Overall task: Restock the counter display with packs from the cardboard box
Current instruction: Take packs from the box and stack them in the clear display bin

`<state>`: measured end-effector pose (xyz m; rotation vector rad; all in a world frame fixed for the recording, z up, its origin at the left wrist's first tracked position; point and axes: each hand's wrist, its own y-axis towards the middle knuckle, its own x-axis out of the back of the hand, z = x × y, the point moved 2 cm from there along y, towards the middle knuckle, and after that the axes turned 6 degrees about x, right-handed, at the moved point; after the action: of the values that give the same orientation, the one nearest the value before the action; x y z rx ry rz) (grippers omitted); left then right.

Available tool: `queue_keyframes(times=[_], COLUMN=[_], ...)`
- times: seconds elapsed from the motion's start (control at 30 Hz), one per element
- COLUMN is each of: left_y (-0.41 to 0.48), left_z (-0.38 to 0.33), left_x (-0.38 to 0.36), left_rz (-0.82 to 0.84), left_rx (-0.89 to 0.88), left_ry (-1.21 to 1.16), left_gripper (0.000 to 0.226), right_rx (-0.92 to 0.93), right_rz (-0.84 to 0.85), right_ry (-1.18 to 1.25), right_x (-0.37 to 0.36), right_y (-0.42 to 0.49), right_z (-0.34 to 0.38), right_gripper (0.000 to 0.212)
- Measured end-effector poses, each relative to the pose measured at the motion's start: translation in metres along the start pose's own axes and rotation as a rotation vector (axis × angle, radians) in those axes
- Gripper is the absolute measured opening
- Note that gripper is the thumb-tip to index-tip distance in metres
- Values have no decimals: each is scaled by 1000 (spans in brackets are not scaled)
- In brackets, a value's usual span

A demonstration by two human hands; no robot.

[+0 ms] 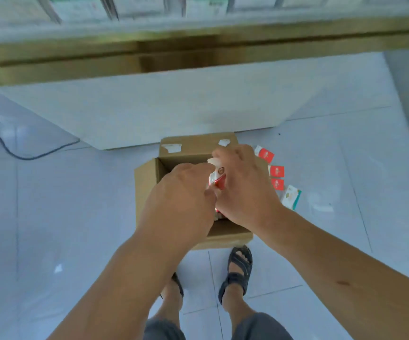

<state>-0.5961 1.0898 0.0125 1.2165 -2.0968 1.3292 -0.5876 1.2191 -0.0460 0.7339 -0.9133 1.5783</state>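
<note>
Head view: pale glossy tiled floor (75, 204) meets a white counter base (174, 114) under a gold-trimmed edge. An open brown cardboard box (147, 190) sits on the floor just beside that base. Left hand (183, 192) and right hand (245, 190) grip a red-and-white pack bundle (217, 176) between curled fingers, over the box opening. Loose red packs (277, 171) lie on the floor just right of the box.

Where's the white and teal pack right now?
Head view: the white and teal pack lies on the tiled floor right of the brown cardboard box, beside three red packs, nearer the person.
</note>
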Motion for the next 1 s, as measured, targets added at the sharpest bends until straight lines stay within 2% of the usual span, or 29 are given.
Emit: queue_keyframes(times=[0.1,0.23,0.4,0.47,0.63,0.77,1.0], left_y=[-42,-97,-150,-169,-206,-222,-223], left_z=[-41,-93,-144,-159,-187,-206,-235], left_x=[65,152,245,276,342,387,433], left_rz=[-89,-220,-393,-437,-494,-557,-640], left_rx=[-68,-165,-262,-303,-375,-421,-355], left_ry=[0,42,33,26,-14,19,66], left_gripper=[25,40,45,42,45,46,42], right_rx=[7,51,167,195,189,170,213], right_rz=[-121,-240,-488,-539,-611,-659,-544], right_ry=[76,181,192,183,202,279,516], right_x=[78,184,287,318,390,443,493], right_y=[-16,-30,-45,-50,-54,-48,-11], right_z=[44,101,170,193,242,272,283], right_gripper=[52,61,53,51,54,47,21])
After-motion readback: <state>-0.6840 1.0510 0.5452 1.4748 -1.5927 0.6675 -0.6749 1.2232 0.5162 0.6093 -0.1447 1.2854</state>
